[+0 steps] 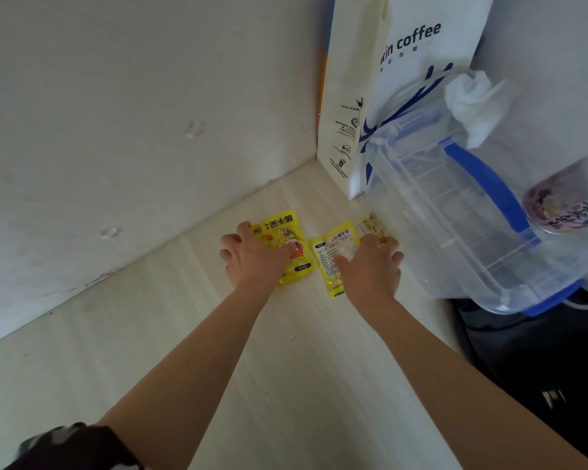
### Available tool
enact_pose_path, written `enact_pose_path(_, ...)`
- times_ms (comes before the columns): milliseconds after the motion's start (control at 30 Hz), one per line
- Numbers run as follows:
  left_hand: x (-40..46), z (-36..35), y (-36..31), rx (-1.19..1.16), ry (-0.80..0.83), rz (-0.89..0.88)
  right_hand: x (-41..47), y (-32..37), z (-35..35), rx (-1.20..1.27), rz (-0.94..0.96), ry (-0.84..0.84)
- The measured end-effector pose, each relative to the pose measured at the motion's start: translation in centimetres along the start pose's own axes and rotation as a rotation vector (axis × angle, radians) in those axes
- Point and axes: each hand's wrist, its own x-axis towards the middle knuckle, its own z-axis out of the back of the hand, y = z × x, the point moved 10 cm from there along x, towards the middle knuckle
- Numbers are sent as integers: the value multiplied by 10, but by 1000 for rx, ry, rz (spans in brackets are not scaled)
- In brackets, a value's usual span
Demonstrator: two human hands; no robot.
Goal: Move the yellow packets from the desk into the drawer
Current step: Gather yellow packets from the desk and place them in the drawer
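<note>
On the desk (286,368), one yellow packet (287,232) was gripped by the left hand (252,256) and another packet (333,249) was clasped by the right hand (370,262).

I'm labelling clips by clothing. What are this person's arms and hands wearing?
Both forearms are bare, and neither the left hand nor the right hand shows gloves, rings or a watch. Only a short dark sleeve with pale blotchy patches shows, at the left upper arm near the bottom edge. No right sleeve is in view.
</note>
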Motion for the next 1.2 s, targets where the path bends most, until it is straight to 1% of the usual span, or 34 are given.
enact_pose_path(133,-1,-6,-6,114,1,-53,-2,2,-1,-65,44,-14)
enact_pose_path(200,0,-8,-7,133,14,-82,-6,5,-1,-103,90,-25)
enact_pose_path(333,0,-5,-4,120,39,-99,-23,18,-10,-138,201,-33)
enact_pose_path(433,-2,0,3,117,57,-96,-39,25,-22,-186,248,0)
enact_pose_path(533,-2,5,11,104,83,-98,-47,29,-19,-249,286,20)
enact_pose_path(633,-4,10,16,91,97,-105,-36,30,-4,-225,305,26)
enact_pose_path(733,-6,14,18,92,97,-132,-16,32,2,-203,379,42)
enact_pose_path(867,-6,16,22,2,118,-121,7,28,-12,-183,356,166)
enact_pose_path(1033,-10,21,27,-129,137,-90,1,31,-8,-165,372,76)
enact_pose_path(1100,-15,23,32,-181,144,-65,-4,32,-8,-141,375,76)
enact_pose_path(1200,-25,26,42,-255,148,-26,-12,31,-7,-21,391,120)
